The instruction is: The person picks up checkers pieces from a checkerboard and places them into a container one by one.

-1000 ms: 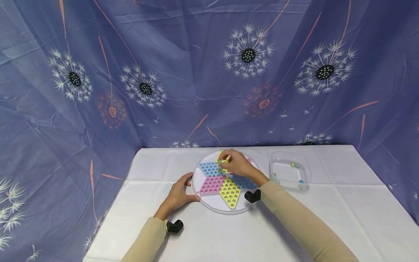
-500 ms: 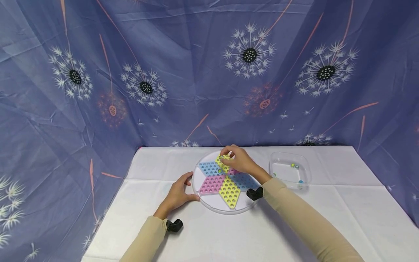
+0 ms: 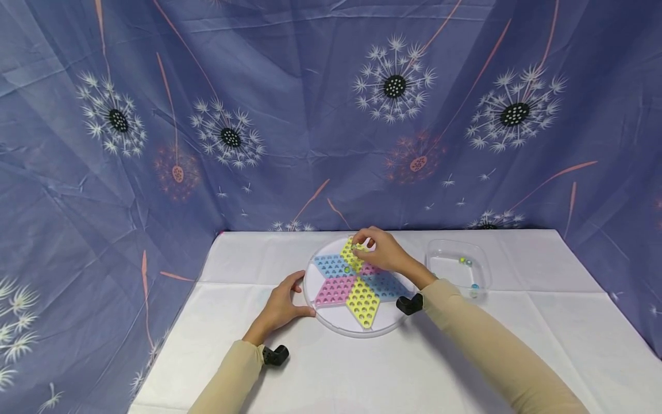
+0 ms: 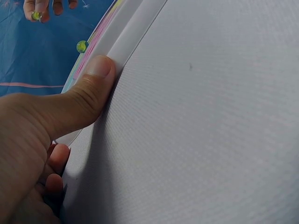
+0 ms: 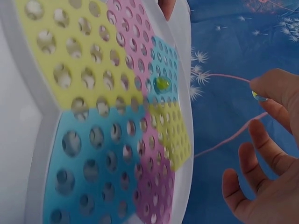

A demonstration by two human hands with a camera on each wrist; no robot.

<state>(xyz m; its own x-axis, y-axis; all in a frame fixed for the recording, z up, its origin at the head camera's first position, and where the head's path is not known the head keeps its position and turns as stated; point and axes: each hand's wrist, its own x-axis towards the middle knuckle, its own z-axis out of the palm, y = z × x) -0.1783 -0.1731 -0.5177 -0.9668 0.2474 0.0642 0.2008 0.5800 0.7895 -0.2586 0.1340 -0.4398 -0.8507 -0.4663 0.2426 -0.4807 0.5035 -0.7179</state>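
A round white Chinese checkers board (image 3: 331,323) with a pink, yellow and blue star of holes lies on the white-covered table. My left hand (image 3: 281,306) holds its left rim, the thumb (image 4: 96,84) against the edge and the other fingers bent beside it. Above the far yellow point, my right hand (image 3: 387,250) pinches a small clear marble (image 5: 258,96) with yellow and blue in it, between thumb and index finger. The remaining right fingers are loosely bent. One green-yellow marble (image 5: 162,84) sits in a hole of the blue section near the star's middle.
To the right of the board stands a clear plastic container (image 3: 431,265) with several marbles, among them a blue marble (image 3: 474,286) and a yellow-green marble (image 3: 462,260). A blue dandelion-print cloth (image 3: 310,115) hangs behind the table.
My right hand has moved away from the green-yellow marble's hole, a little back and to the right, with a marble between its fingertips. My left hand stays at the rim.
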